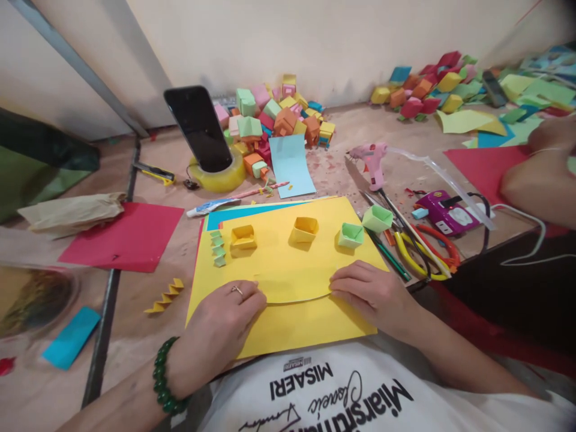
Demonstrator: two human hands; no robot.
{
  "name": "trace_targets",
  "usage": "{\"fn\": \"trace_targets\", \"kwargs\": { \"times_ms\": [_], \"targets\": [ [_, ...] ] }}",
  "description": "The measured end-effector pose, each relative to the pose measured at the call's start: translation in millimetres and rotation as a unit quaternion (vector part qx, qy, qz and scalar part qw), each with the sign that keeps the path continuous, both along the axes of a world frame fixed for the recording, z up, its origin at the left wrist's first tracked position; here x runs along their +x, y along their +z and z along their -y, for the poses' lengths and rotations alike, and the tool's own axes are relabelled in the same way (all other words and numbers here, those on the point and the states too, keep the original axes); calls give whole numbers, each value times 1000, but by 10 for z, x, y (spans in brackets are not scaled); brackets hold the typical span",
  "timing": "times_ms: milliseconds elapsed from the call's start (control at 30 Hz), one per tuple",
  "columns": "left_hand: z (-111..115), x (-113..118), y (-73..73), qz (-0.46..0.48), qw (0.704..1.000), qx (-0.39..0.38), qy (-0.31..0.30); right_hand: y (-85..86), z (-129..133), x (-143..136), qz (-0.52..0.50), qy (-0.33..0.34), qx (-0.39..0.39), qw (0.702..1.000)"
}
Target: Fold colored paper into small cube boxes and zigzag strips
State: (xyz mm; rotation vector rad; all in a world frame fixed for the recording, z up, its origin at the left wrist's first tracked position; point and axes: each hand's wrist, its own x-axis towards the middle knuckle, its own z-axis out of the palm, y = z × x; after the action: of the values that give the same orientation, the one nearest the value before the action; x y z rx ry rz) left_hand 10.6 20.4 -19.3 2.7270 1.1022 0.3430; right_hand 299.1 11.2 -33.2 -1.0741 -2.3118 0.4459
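A yellow paper sheet [292, 270] lies over another yellow sheet [306, 327] in front of me. Its near edge bows up slightly between my hands. My left hand [225, 318] is closed on the left end of that edge, and my right hand [373, 294] pinches the right end. Beyond my fingers, two small yellow-orange open paper boxes [306, 229] and a light green one [351, 234] stand on the sheet. A green zigzag-folded strip [218, 248] lies near its left side. A second green box [378, 218] sits just past the right edge.
Folded paper cubes [283, 117] are heaped behind a phone [198, 126] propped in a tape roll [218, 174]. At right lie a pink glue gun [374, 162], scissors [418, 255] and a purple power adapter [450, 213]. Another person's arm [542, 180] rests near red paper [486, 168].
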Motion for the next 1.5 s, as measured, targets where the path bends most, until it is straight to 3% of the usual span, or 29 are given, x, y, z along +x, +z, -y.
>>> {"fn": "trace_targets", "kwargs": {
  "times_ms": [300,467,900,1500],
  "targets": [
    [-34,71,20,15,997,-44,58,12,-21,-79,-37,-61,-74,995],
    [-68,145,29,1,997,-25,80,-19,-28,-101,-22,-87,-74,993],
    [-115,214,0,-55,995,41,77,-8,-44,-150,45,-122,-72,989],
    [-145,189,18,-73,993,10,92,11,-2,-190,67,-137,-70,986]
  ]
}}
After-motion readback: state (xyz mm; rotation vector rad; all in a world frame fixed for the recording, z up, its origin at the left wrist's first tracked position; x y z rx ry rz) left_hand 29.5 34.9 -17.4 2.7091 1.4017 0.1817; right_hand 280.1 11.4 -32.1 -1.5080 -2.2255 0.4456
